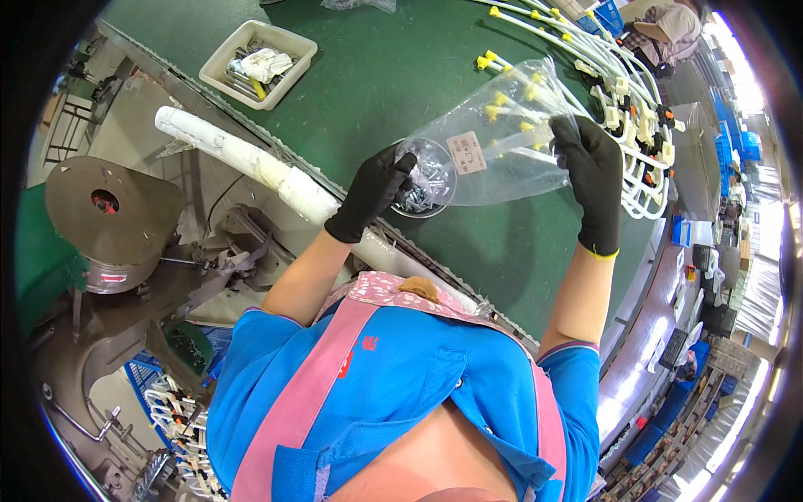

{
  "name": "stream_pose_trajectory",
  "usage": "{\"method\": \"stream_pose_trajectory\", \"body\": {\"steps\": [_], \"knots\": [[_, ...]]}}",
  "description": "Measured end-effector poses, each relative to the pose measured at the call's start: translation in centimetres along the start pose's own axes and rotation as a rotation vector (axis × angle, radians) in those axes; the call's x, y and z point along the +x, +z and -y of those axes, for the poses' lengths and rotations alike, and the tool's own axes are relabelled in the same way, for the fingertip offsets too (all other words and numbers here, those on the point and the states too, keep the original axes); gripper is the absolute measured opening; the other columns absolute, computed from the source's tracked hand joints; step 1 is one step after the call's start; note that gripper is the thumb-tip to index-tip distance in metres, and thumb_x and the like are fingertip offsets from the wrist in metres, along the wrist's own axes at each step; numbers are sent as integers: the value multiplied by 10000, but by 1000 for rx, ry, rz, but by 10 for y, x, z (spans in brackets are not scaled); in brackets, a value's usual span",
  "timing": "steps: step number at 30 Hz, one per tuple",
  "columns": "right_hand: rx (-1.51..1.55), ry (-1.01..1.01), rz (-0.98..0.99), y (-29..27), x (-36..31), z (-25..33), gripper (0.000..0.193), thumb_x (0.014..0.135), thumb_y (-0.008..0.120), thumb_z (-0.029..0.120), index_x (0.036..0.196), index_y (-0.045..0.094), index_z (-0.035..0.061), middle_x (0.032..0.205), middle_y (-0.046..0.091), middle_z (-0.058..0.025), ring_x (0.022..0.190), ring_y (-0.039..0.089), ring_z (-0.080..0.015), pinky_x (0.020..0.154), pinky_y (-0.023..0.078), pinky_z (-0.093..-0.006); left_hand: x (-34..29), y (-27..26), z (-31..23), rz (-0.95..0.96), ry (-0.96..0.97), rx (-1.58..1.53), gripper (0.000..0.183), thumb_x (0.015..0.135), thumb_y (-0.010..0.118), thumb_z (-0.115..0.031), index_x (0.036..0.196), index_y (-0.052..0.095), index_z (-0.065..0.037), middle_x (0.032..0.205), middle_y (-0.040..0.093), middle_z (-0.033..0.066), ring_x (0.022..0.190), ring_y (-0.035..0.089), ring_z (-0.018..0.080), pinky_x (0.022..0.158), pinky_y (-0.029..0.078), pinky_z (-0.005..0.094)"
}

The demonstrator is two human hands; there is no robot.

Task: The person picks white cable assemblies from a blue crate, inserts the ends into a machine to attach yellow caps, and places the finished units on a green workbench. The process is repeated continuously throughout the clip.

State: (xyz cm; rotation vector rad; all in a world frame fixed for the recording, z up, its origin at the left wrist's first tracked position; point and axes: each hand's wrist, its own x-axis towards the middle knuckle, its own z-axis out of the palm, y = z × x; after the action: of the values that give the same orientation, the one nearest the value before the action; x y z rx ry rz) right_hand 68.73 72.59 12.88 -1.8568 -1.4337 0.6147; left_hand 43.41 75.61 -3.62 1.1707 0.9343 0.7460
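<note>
A clear plastic bag [523, 171] with a small white label stretches between my two black-gloved hands above the green tabletop. My left hand [372, 191] is closed on the bag's left end, at the rim of a small round bowl [421, 212]. Small dark and shiny parts show in the bowl, partly covered by the clear plastic; I cannot tell which of them lie in the bag. My right hand [590, 171] is closed on the bag's other end, raised over the table. White tubes with yellow tips [504, 109] show through the bag.
A cream tray [305, 52] of metal pieces and a white cloth stands at the far left. Bundled white hoses [644, 159] with black and orange fittings lie at the right. A plastic-wrapped roll [226, 151] runs along the table's edge. Another person [669, 33] is at the far right.
</note>
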Motion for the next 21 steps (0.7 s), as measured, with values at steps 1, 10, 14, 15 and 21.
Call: {"method": "stream_pose_trajectory", "body": {"steps": [1,10,14,15,21], "knots": [[5,-9,14,1,2,0,245,896,637,251,819,664,19,639,532,41,573,430,-39,532,330,-216,0,-1,1,7,-13,2,381,939,549,-374,1109,591,-36,652,551,-13,520,489,53,482,419,218],[84,70,-75,-19,5,-15,250,882,644,251,854,678,5,670,563,39,574,441,-44,533,350,-217,-6,-23,22,-4,52,-50,355,943,545,-366,1093,594,-48,657,569,7,501,477,53,478,391,193],[118,36,-103,-27,5,-26,220,883,643,222,923,696,12,678,565,47,594,438,-37,544,346,-214,4,-26,47,-117,77,45,351,915,600,-326,1109,592,-34,719,605,37,592,542,88,561,456,237],[77,75,-120,-33,4,-30,233,883,617,193,1010,691,11,758,604,38,649,483,-40,585,371,-200,8,-24,53,-185,183,136,356,907,613,-316,1118,590,-30,758,624,54,630,571,114,594,475,261],[555,-54,-362,-42,6,-82,256,899,572,161,1055,668,-18,973,657,-86,877,593,-130,792,454,-258,13,-4,74,-328,694,1033,616,862,603,-392,1327,433,-25,1276,506,184,1138,504,347,971,353,506]]}}
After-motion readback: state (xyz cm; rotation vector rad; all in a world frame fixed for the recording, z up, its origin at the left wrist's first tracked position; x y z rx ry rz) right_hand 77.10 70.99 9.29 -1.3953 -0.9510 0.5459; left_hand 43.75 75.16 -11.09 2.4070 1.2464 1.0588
